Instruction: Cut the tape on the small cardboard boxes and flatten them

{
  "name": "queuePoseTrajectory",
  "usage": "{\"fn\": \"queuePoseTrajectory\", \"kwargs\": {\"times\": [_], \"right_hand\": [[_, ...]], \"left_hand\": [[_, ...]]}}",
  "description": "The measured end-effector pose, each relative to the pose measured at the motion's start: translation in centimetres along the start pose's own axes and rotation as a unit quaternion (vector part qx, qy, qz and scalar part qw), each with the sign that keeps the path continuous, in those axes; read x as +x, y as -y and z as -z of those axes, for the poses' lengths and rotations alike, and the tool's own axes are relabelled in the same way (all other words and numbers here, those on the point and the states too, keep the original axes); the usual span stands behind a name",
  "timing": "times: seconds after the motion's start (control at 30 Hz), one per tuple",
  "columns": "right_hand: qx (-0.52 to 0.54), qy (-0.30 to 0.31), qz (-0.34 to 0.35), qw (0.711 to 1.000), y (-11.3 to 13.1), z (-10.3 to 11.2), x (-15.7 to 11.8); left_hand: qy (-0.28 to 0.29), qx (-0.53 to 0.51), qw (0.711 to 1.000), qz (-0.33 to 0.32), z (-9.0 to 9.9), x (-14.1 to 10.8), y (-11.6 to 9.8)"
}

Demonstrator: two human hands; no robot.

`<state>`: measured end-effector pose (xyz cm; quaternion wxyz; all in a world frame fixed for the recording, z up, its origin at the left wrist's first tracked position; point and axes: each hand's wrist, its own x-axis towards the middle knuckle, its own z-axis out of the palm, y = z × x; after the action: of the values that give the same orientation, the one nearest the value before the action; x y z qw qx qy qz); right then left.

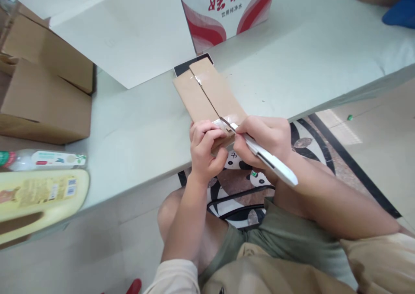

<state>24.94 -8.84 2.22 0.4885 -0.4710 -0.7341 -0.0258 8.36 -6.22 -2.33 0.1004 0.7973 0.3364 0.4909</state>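
A small brown cardboard box (210, 91) lies at the front of the pale bench, its top seam running away from me with clear tape at both ends. My right hand (266, 138) is closed round a white utility knife (275, 162), whose blade meets the seam at the near end. My left hand (207, 149) grips the near left corner of the cardboard box, fingers curled over the taped edge. Under the far end of the box shows a flat dark-edged object (181, 69), mostly covered.
A white carton with red Chinese lettering (230, 15) stands at the back of the bench (136, 125). To the left are an open cardboard carton (48, 99), a clear bottle (42, 159) and a yellow jug (45, 194). The bench's front edge runs close to my knees.
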Motion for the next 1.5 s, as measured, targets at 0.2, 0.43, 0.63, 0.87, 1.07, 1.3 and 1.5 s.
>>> {"fn": "queuePoseTrajectory", "kwargs": {"times": [0.2, 0.43, 0.63, 0.87, 1.07, 1.3, 1.5], "right_hand": [[-0.040, 0.004, -0.021, 0.999, 0.3, -1.1, -0.3], [0.004, 0.024, -0.053, 0.998, 0.2, -0.7, -0.2], [0.029, 0.016, -0.040, 0.999, 0.3, 0.0, 0.0], [0.051, 0.018, -0.025, 0.998, 0.7, 0.3, 0.1], [0.244, -0.020, -0.139, 0.959, -0.8, 2.5, 0.5], [0.599, 0.060, -0.267, 0.752, -2.8, 3.7, 1.5], [0.854, 0.056, -0.256, 0.450, -1.2, 2.8, 1.5]], "left_hand": [[-0.015, -0.003, 1.000, 0.007, -0.1, 0.2, -0.1], [-0.019, 0.002, 1.000, -0.001, -0.1, 0.3, 0.0], [-0.025, -0.018, 1.000, -0.003, -0.1, 0.4, 0.1], [-0.026, -0.019, 0.999, 0.012, -0.2, 0.6, -0.1], [-0.041, -0.022, 0.999, 0.022, 0.0, 0.4, 0.4], [-0.056, -0.035, 0.997, 0.029, 0.2, 0.3, 1.3], [-0.065, -0.054, 0.996, 0.032, -0.1, 0.6, 1.1]]}}
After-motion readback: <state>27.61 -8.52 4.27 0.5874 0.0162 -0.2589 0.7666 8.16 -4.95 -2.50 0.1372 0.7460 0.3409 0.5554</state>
